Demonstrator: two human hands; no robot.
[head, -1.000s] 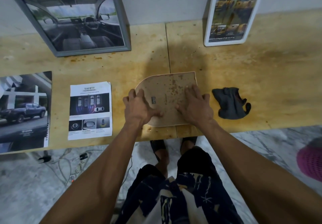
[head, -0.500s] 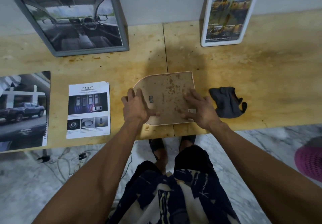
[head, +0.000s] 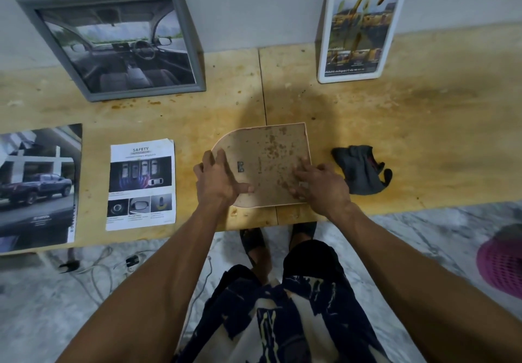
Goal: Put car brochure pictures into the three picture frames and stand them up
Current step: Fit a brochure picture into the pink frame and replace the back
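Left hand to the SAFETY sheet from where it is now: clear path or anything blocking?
Probably yes. The left hand rests on the face-down frame back, and the SAFETY sheet lies flat on the table just to its left, with bare wood between them. It would have to let go of the frame first.

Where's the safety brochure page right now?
In the head view, the safety page lies flat on the table, left of the face-down frame, between it and the truck picture.
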